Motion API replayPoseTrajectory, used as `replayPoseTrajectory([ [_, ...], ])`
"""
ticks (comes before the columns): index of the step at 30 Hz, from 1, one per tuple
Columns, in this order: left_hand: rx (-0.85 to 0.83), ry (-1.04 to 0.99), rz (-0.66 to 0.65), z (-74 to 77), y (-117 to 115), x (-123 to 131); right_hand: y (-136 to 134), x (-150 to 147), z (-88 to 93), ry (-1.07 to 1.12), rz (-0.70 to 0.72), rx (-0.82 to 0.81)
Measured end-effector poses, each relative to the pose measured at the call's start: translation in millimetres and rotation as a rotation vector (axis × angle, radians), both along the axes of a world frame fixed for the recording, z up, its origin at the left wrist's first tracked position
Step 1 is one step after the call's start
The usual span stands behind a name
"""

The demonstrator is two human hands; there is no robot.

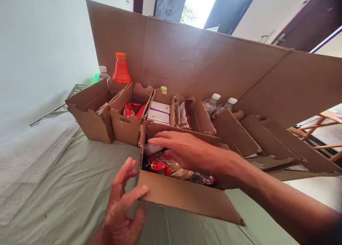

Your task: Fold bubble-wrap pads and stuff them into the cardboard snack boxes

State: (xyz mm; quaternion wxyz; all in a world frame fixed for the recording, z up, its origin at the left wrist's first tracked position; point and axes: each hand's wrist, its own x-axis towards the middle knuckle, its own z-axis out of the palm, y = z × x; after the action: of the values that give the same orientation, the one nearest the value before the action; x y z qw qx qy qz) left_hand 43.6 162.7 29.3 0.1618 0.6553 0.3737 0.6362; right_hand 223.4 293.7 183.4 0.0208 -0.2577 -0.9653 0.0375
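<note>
The front box (187,198) sat on a green cloth (114,159), with red packets (159,164) inside. Over its contents reached the right hand (181,147), fingers outstretched; at its left front corner was the left hand (123,198), fingers spread, contact unclear. Behind the front box stood cardboard bins (93,125); farther behind it, an orange bottle (121,72) to its left and a tall cardboard panel (192,56). Plastic wrap (34,159) lay well to its left.

Daylight (201,3) glares between dark panels (169,3) beyond pale walls (45,35).
</note>
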Motion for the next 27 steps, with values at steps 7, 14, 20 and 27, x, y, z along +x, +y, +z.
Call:
replayPoseTrajectory([
  [7, -0.287, -0.199, 0.047, 13.3, 0, -11, -120, 124, 0.0, 0.710, -0.761, 0.340],
  [14, -0.574, -0.257, -0.145, 5.4, 26, 7, -136, 105, -120.1, 0.849, -0.906, -0.125],
  [20, -0.575, -0.222, -0.119, 47.6, 0, 18, -151, 82, -76.3, 0.968, -0.862, 0.027],
  [27, -0.494, -0.240, -0.087, 71.2, -49, 32, -204, 97, -55.3, 1.008, -0.877, 0.180],
])
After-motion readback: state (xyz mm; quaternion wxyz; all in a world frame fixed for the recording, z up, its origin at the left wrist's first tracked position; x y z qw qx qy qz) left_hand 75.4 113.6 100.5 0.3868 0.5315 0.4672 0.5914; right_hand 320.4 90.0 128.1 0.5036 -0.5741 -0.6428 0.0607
